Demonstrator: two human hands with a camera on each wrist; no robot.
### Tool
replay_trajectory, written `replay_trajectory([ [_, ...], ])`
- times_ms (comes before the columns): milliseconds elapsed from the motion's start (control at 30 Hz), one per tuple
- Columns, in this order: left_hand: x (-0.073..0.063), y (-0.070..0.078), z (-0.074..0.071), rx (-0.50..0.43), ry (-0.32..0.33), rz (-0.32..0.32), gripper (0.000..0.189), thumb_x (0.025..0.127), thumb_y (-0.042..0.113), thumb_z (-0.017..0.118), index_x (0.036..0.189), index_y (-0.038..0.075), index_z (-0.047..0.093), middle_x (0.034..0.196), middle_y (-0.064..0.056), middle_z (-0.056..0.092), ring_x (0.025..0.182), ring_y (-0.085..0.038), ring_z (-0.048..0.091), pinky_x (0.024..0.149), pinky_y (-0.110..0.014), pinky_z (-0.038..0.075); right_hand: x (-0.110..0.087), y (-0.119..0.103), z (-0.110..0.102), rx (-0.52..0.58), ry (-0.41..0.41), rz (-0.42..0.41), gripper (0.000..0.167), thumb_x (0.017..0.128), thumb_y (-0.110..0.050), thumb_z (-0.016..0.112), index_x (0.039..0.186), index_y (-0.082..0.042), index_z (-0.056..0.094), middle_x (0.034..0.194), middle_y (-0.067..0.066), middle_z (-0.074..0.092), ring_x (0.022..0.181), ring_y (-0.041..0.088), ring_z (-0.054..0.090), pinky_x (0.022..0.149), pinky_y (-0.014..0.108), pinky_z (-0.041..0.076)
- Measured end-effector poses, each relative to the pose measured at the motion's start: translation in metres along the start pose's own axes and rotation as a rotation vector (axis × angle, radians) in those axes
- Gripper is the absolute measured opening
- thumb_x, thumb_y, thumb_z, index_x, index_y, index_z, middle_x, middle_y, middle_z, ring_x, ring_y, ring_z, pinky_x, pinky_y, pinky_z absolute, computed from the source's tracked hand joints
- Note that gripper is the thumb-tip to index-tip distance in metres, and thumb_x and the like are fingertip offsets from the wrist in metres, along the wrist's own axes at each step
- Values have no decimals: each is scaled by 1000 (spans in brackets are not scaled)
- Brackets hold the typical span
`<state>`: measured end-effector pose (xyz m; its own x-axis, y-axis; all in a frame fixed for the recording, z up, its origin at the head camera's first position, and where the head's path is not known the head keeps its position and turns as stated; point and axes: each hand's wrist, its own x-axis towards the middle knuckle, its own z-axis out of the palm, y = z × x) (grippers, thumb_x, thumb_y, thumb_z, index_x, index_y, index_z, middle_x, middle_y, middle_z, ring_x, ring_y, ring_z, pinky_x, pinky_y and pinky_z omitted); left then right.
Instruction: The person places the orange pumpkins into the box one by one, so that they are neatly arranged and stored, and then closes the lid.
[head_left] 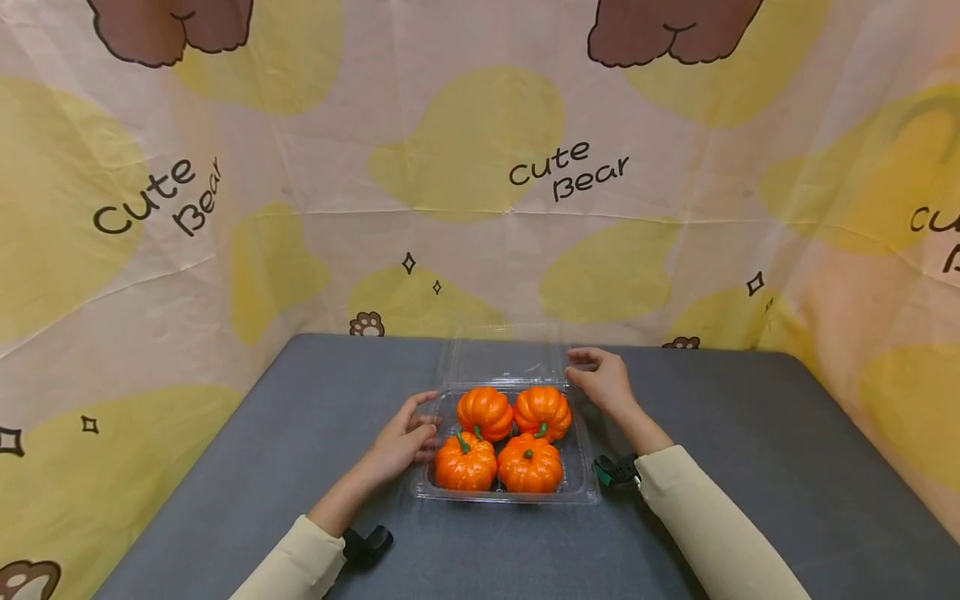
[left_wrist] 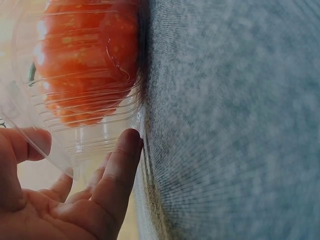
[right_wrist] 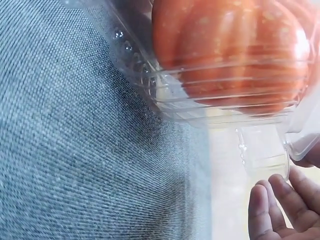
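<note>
A clear plastic clamshell box [head_left: 507,497] sits on the table with several small orange pumpkins [head_left: 530,464] inside, their green stems showing. Its transparent lid [head_left: 504,354] stands raised at the back. At the box's left side is my left hand [head_left: 397,442], fingers spread along the wall. In the left wrist view, the thumb [left_wrist: 37,142] lies at the rim and the fingertips [left_wrist: 131,137] reach the ridged lower wall. Farther back, my right hand [head_left: 602,381] has bent fingers at the lid's right edge; in the right wrist view, the fingertips [right_wrist: 280,184] meet that clear edge.
The grey table [head_left: 315,400] extends on both sides of the box. A patterned cloth [head_left: 465,250] hangs close behind its back edge and along the sides. Dark straps [head_left: 617,471] with small devices circle both wrists.
</note>
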<state>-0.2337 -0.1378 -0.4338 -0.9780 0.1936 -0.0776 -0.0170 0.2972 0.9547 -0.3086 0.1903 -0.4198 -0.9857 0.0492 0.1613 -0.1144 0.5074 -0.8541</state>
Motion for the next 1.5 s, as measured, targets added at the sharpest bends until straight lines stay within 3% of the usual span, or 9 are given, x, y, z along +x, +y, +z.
replay_trajectory([
  [167,1,0,0,5,7,-5,51,96,9,48,145,16,36,128,-26,57,91,-25,68,75,-42,59,-1,-2,-1,-11,35,-48,38,83,-8,69,121,-2,64,118,20,65,103,35,64,82,42,56],
  [300,1,-2,0,4,10,-5,51,95,9,48,145,15,36,127,-27,57,90,-26,68,74,-43,59,-2,-6,0,18,63,-76,45,80,-4,70,124,-3,61,114,21,65,97,33,65,80,39,57],
  [700,2,-5,2,10,8,-4,51,94,7,47,143,14,37,126,-28,57,88,-25,68,72,-40,59,-5,-11,-1,35,84,-57,59,78,-3,71,135,-6,53,109,17,65,97,30,66,78,37,58],
  [967,5,-5,3,6,35,-28,52,93,8,48,143,17,39,123,-22,60,87,-23,68,72,-40,59,-6,-16,-3,39,91,-68,58,76,-2,71,132,-4,55,104,17,66,94,28,65,78,35,57],
  [1300,5,-4,2,16,29,-24,51,94,8,47,144,17,37,125,-23,59,89,-24,68,74,-41,59,-10,-21,-5,57,90,-88,57,77,0,70,131,-4,55,104,18,64,95,30,65,80,41,57],
  [1500,5,-1,5,27,41,-28,51,95,8,47,144,18,38,125,-21,60,90,-24,68,73,-40,59,-15,-22,-5,43,117,-111,49,78,-1,68,125,-3,55,104,17,64,91,30,64,77,37,56],
])
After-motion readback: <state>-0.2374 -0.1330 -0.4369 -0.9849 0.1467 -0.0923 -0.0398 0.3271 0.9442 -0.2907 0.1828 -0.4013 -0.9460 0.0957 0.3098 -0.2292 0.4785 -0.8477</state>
